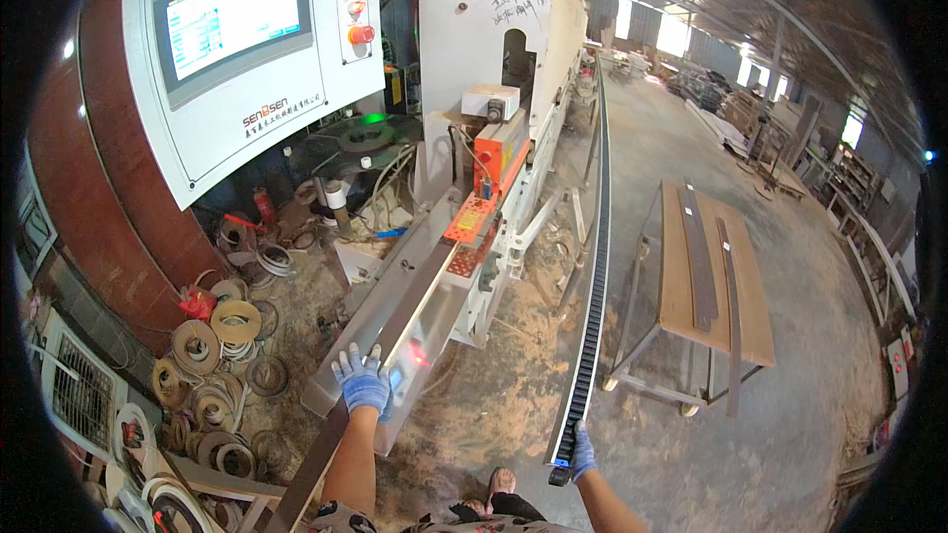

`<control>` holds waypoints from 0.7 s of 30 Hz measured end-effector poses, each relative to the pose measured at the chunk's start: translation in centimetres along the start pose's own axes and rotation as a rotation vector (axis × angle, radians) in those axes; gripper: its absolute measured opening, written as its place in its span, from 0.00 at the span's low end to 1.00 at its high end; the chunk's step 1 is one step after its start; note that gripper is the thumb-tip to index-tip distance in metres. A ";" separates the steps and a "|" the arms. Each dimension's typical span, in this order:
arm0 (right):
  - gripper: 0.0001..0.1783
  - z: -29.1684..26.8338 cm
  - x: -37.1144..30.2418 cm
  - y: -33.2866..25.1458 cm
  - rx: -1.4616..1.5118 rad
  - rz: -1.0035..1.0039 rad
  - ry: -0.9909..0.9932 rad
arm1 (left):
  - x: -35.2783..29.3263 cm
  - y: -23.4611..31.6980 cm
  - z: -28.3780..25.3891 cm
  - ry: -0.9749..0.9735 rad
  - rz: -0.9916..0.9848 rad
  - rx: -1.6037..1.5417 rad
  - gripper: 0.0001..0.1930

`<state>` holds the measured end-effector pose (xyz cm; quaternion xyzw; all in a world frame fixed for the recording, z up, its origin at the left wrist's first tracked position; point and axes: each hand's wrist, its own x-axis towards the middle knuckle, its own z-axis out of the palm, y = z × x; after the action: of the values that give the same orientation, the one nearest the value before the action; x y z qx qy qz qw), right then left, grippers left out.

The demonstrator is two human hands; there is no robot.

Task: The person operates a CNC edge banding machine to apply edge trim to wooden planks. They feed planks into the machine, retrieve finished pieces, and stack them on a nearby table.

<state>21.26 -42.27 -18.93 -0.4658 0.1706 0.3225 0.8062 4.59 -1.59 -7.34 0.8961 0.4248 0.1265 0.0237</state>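
My left hand, in a blue glove, lies on a long narrow brown strip of board with its fingers spread. The strip runs from beside me along the metal infeed table into the orange guard of a large pale machine. At the near end of a long black roller rail is my right hand, also in a blue glove. It seems to grip the rail's side edge; most of its fingers are hidden.
A control panel with a lit screen stands at upper left. Rolls of edge tape crowd the floor below it. On the right, a wheeled table carries two dark strips. Sawdust covers the floor between machine and rail.
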 end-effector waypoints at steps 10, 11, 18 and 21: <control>0.18 0.0 -0.1 0.2 0.015 -0.041 0.063 | 0.3 0.3 -0.1 -0.032 -0.007 0.008 0.28; 0.17 -0.1 0.0 0.3 0.013 -0.043 0.054 | 0.3 0.2 0.0 -0.031 -0.007 0.015 0.28; 0.16 -0.3 0.5 0.5 0.014 -0.026 0.052 | 0.3 0.4 -0.2 0.001 0.001 -0.040 0.28; 0.15 -0.8 0.8 0.8 0.012 -0.019 0.077 | 0.6 0.9 -0.6 -0.023 -0.024 -0.019 0.28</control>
<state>21.32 -42.42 -20.26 -0.4747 0.1990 0.2955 0.8049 5.49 -1.81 -6.47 0.8920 0.4341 0.1202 0.0386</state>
